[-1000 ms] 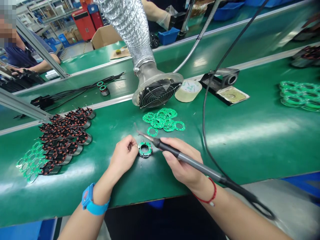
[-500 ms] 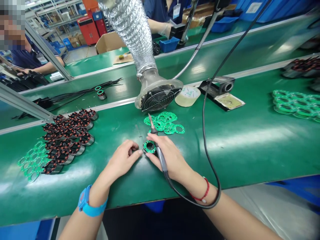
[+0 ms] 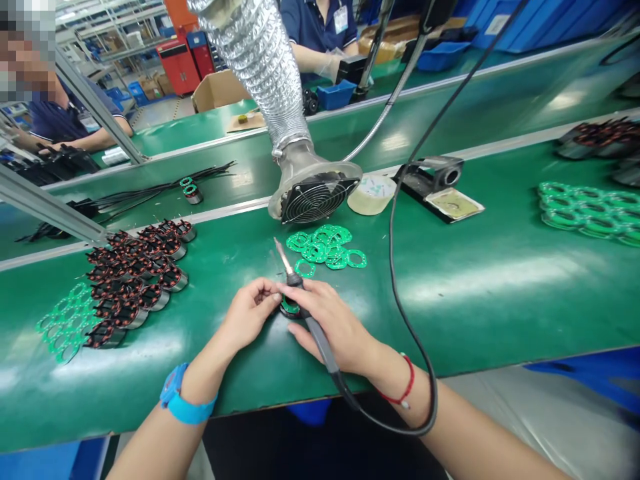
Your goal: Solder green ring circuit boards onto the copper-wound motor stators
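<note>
My right hand (image 3: 333,322) is closed round a grey soldering iron (image 3: 313,327) whose tip points up and away from me. Its fingers also press on a small round motor stator with a green ring board (image 3: 289,308), mostly hidden under both hands. My left hand (image 3: 249,312) is curled, its fingertips pinching at the left side of that stator. The iron's black cable (image 3: 400,320) loops off the table's front edge and rises to the back. A blue watch sits on my left wrist, a red cord on my right.
Loose green ring boards (image 3: 327,247) lie just beyond my hands. A cluster of wound stators (image 3: 135,277) and a green panel sit at the left. A fume duct with fan (image 3: 313,193), tape roll (image 3: 371,193) and iron stand (image 3: 435,183) lie behind. Other people work at the far benches.
My right hand swung the iron from lying across to the right to tip-up, then closed over the stator. My left hand's fingers moved in to meet it.
</note>
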`<state>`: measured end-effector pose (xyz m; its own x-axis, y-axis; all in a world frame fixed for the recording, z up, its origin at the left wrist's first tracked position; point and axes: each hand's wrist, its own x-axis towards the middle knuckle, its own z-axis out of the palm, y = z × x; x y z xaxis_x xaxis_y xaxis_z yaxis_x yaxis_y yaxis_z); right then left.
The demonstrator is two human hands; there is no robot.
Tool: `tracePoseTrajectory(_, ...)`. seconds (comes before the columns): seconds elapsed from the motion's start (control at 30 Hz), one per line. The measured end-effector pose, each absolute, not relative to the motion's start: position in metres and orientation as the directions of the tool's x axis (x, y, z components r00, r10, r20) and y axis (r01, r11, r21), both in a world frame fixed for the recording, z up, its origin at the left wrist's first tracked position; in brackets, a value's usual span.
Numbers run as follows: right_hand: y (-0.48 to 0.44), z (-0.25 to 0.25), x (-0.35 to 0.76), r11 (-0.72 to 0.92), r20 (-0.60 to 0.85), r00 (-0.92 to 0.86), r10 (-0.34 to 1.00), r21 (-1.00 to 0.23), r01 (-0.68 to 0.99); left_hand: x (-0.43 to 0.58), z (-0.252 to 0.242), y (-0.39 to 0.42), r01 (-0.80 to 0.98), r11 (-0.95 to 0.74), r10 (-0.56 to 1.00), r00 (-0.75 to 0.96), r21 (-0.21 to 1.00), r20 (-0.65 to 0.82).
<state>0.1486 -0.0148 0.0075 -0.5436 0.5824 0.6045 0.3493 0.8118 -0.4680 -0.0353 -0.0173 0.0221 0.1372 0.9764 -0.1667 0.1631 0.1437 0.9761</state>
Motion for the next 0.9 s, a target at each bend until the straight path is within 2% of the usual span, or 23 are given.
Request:
tracePoseTrajectory(0.1, -0.016, 0.008, 0.148, 0.843, 0.627, -0.564, 0.537, -0.422, 0.334, -0.034, 0.021, -0.017, 0.143, 0.152, 0.971, 0.163, 0.978, -0.175)
tracePoseTrajectory(0.23, -0.016, 0.004, 0.148, 0.81, 0.625, -0.523, 0.579, -0.368, 0.457, -0.034, 0.02, -0.02, 0.193, 0.173, 0.969, 0.141, 0.966, -0.202)
tracePoseTrajectory(0.37, -0.016, 0.003, 0.149, 0.806, 0.639, -0.504, 0.582, -0.367, 0.465, -0.03, 0.023, -0.022, 0.19, 0.231, 0.964, 0.087, 0.954, -0.251)
tracePoseTrajectory(0.57, -0.012, 0.01, 0.15, 0.778, 0.675, -0.4, 0.62, -0.462, 0.426, -0.024, 0.027, -0.022, 0.203, 0.255, 0.959, 0.071, 0.945, -0.274)
tracePoseTrajectory(0.67, -0.013, 0.015, 0.154, 0.734, 0.699, -0.27, 0.662, -0.532, 0.422, -0.025, 0.024, -0.023, 0.354, 0.188, 0.973, 0.058, 0.916, -0.222)
tracePoseTrajectory(0.8, -0.018, 0.016, 0.162, 0.626, 0.63, -0.118, 0.768, -0.699, 0.346, -0.027, 0.02, -0.024, 0.544, 0.084, 0.99, 0.048, 0.835, -0.131)
tracePoseTrajectory(0.9, -0.021, 0.013, 0.166, 0.621, 0.629, -0.063, 0.775, -0.738, 0.264, -0.026, 0.022, -0.025, 0.612, 0.058, 0.993, 0.043, 0.789, -0.106)
